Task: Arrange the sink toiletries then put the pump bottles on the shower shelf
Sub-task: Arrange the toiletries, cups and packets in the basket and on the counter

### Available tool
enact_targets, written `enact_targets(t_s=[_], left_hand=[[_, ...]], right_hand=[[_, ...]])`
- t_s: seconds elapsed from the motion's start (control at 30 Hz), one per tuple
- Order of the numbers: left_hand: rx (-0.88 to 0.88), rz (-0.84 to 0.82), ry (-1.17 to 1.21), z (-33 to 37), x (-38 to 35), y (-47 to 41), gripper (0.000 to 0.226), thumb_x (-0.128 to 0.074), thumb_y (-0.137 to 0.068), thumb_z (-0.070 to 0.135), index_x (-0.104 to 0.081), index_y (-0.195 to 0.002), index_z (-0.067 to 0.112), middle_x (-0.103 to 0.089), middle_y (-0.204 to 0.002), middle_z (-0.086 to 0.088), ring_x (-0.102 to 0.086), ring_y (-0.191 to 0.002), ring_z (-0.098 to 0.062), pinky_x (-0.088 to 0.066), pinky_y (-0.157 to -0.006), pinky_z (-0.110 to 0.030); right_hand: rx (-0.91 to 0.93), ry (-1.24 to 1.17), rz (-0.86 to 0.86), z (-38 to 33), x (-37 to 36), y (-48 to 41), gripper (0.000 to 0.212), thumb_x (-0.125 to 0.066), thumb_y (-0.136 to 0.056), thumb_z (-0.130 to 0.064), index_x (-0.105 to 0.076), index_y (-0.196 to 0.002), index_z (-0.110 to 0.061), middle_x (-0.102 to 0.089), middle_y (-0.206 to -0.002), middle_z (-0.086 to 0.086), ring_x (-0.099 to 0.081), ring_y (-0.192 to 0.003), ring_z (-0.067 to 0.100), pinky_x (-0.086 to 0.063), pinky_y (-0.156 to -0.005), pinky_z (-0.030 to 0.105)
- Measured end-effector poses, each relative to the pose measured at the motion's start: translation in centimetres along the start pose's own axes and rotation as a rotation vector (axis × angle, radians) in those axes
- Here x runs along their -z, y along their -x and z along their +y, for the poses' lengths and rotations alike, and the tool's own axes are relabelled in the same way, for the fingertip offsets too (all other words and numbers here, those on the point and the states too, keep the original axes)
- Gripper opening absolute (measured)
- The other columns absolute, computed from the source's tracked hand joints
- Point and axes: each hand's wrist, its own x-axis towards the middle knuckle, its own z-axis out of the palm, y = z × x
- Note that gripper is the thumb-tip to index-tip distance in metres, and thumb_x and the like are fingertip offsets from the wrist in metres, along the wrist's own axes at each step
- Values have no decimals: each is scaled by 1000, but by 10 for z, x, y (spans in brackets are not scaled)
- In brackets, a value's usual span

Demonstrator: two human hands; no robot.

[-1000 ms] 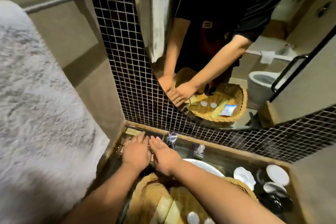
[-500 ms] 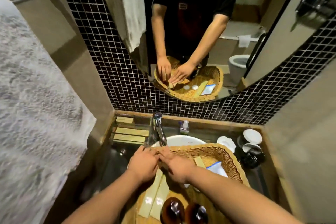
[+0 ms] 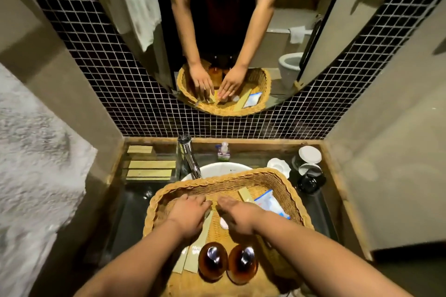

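A wicker basket point(image 3: 287, 188) sits over the sink. At its near end stand two amber pump bottles point(image 3: 212, 264) point(image 3: 242, 266), seen from above. My left hand point(image 3: 190, 214) lies palm down on two long tan packets point(image 3: 191, 258), fingertips touching them. My right hand point(image 3: 239, 216) hovers beside it with fingers spread, over a small white round item point(image 3: 223, 223). Further right in the basket lie another tan packet point(image 3: 246, 194) and a blue-and-white sachet point(image 3: 268, 202). The mirror shows both hands with fingers extended, gripping nothing.
A clear tray point(image 3: 177, 171) with tan packets point(image 3: 150, 169) sits at the back left. Behind the basket are the faucet point(image 3: 190, 159), white basin point(image 3: 217, 169) and a small soap bottle point(image 3: 223, 150). White dish point(image 3: 278, 166) and lidded cups point(image 3: 310, 154) stand right. A white towel point(image 3: 36, 176) hangs left.
Both hands came back from the tray at the back left into the basket. The view tilted down, so the two pump bottles now show fully.
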Motion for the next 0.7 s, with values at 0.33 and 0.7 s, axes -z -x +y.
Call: enact_targets(t_s=[0.33,0.7], left_hand=[[-193,-16,0,24,-14,-33,47,-42,-94,46,-41,-138,28,-53,-130,-4,-52,-116,-28,-38,-96,-44],[-300,-46,24,40,-40,-60,48,-48,-96,47,-42,-140,32,-49,-136,0,-49,-120,-25,-38,-96,-42]], right_hand=[[-149,47,-15,40,-44,33,77,-54,-97,-21,-10,-159,-9,-5,-167,10,-7,-153,24,-18,-121,36],[-205,131,33,48,-71,27,64,-39,-101,-15,-10,-158,-7,-10,-167,9,2,-153,25,-10,-123,37]])
